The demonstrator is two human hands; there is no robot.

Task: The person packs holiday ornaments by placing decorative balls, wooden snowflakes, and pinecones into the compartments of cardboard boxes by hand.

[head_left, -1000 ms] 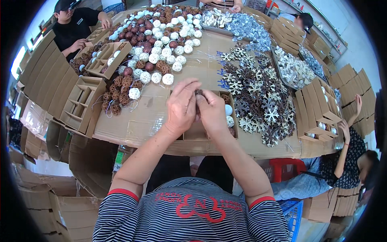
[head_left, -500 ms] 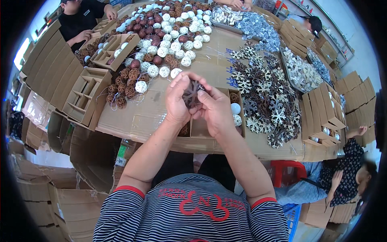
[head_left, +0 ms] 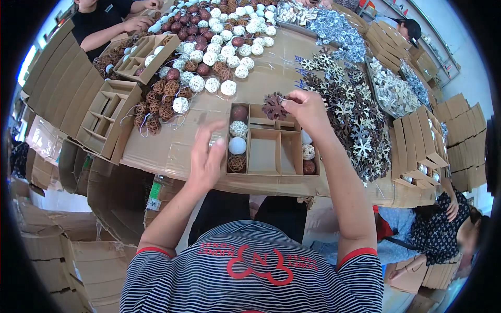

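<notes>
A: Largest first — the cardboard-covered worktable (head_left: 271,68), strewn with white, dark red and brown wicker balls (head_left: 209,47) at upper left and a heap of snowflake ornaments (head_left: 349,112) at right. Which unit is being filled?

B: The divided cardboard tray (head_left: 271,143) at the table's near edge. Its left column holds four balls — a dark red ball (head_left: 239,112), a white wicker ball (head_left: 239,128), a plain white ball (head_left: 237,145) and a brown wicker ball (head_left: 237,163). Its right column appears to hold more balls, partly hidden by the forearm. The two large middle cells are unfilled.

A: And the hands?

B: The right hand (head_left: 309,108) pinches a dark brown snowflake ornament (head_left: 273,106) between thumb and fingertips, above the tray's far edge. The left hand (head_left: 207,156) is spread, fingers apart, holding nothing, hovering just left of the tray.

A: Step in hand, as a judgement?

B: Loading the snowflake into the tray. The next move likely calls for lowering it flat into a middle cell, with the free hand steadying the tray wall.
</notes>
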